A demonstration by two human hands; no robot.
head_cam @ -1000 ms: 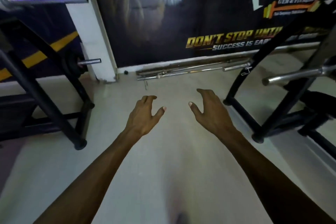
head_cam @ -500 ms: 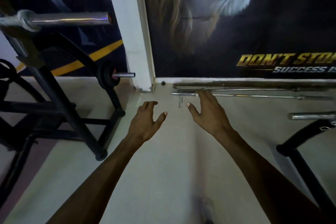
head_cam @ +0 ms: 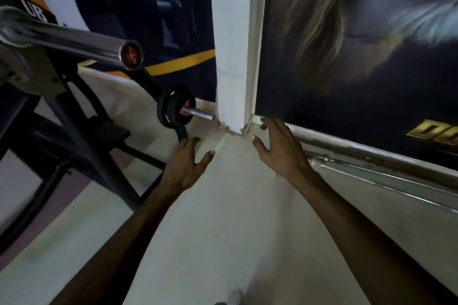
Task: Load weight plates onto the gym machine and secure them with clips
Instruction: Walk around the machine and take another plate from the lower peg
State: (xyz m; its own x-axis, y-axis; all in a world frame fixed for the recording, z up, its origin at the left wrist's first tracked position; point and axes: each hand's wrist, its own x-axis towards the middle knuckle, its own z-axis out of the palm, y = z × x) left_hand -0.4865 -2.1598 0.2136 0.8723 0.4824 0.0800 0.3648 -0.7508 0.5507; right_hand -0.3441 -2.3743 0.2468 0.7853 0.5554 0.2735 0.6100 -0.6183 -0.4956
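Hands: left hand [head_cam: 184,164], right hand [head_cam: 281,148], both empty; one plate [head_cam: 173,106].

Single head cam, tilted forward-down, close on floor [head_cam: 223,218] by white pillar [head_cam: 235,57] (wide-angle, no second view).

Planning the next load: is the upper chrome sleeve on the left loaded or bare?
Bare: the upper chrome sleeve shows no plate along its visible length.

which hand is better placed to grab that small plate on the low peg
Left. The left hand, open and empty, is just below the small plate; the right hand reaches toward the bars by the wall.
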